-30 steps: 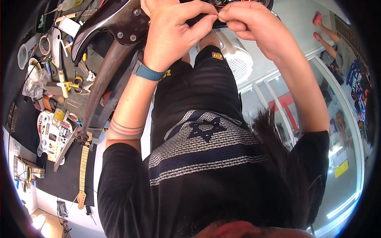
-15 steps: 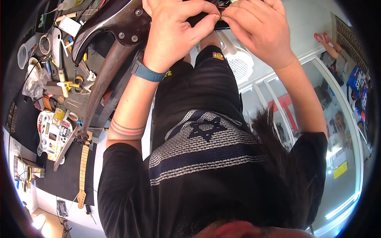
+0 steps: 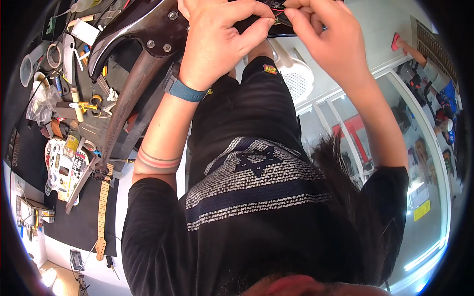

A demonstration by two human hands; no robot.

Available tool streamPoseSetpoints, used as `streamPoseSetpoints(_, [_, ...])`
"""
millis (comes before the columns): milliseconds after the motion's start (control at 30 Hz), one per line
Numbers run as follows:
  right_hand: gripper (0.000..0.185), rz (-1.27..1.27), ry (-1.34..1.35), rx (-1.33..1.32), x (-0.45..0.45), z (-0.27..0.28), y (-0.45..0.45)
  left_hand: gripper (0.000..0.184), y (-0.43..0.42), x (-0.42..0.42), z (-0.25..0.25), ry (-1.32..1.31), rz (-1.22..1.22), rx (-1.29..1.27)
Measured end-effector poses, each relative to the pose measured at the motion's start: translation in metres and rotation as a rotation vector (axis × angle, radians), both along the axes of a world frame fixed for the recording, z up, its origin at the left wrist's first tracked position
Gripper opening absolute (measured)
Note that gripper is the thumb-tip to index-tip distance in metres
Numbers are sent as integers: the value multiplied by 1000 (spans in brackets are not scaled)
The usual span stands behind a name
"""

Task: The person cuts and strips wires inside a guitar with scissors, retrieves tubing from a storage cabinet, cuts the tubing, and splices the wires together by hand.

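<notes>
A dark glossy electric guitar body lies at the top, its dark wooden neck running down to the left. My left hand is over the body, thumb and forefinger pinched on what looks like a thin wire. My right hand is just to the right, its thumb and forefinger closed at the end of a red wire. Several dark wires lie between and beneath the fingers. The upper edge of the frame cuts off part of both hands and the guitar's cavity.
Left of the guitar, the dark bench holds yellow-handled scissors, a roll of tape, a sticker-covered guitar body and a maple neck. A round perforated white stool seat is below my right hand. Another person's leg shows at right.
My right hand has drawn away from my left fingertips, up and right, to the red wire, its fingers spreading somewhat. My left hand stays put. The person at right has shifted.
</notes>
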State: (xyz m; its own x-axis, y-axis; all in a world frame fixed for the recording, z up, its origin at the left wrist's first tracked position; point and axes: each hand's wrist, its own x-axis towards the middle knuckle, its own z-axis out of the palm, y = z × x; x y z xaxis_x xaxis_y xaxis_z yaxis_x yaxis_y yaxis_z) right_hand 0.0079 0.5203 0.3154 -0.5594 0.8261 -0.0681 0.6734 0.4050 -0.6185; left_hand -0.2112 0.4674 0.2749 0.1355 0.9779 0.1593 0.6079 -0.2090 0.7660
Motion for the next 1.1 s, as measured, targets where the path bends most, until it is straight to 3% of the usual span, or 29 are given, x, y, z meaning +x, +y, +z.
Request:
streamPoseSetpoints(133, [19, 213, 48, 421, -2, -11, 2, 8, 0, 1, 1, -37, 11, -11])
streamPoseSetpoints(300, [15, 264, 17, 400, -4, -10, 3, 8, 0, 1, 2, -48, 14, -9])
streamPoseSetpoints(367, [8, 188, 1, 219, -4, -11, -1, 8, 0, 0, -1, -30, 13, -4])
streamPoseSetpoints(433, [7, -10, 31, -160, -10, -6, -2, 8, 1, 0, -1, -31, 17, 0])
streamPoseSetpoints(500, [15, -336, 103, -739, -22, 7, -2, 8, 0, 0, 0, -52, 25, -1])
streamPoseSetpoints(600, [25, -530, 318, -1398, -2, -8, 12, 7, 0, 0, 1, -58, 10, 0])
streamPoseSetpoints(700, [15, -483, 271, -1220, -1, -3, 12, 7, 0, 1, 1, -59, 19, -2])
streamPoseSetpoints(800, [6, -46, 80, -13, -5, -2, -6, 7, -1, 0, 0, -19, 14, -13])
streamPoseSetpoints(833, [14, 92, 17, 207, -1, -9, -4, 7, 0, 2, 6, -21, 20, -49])
streamPoseSetpoints(900, [15, 158, 51, 235, -3, -5, -1, 7, 3, 5, 24, -26, 32, -118])
streamPoseSetpoints(1033, [13, 272, 70, 274, 0, -13, 2, 7, 0, -1, 0, -13, 10, -15])
streamPoseSetpoints(1100, [8, 118, 72, 54, -3, -13, -1, 7, -1, -2, -1, -17, 4, -6])
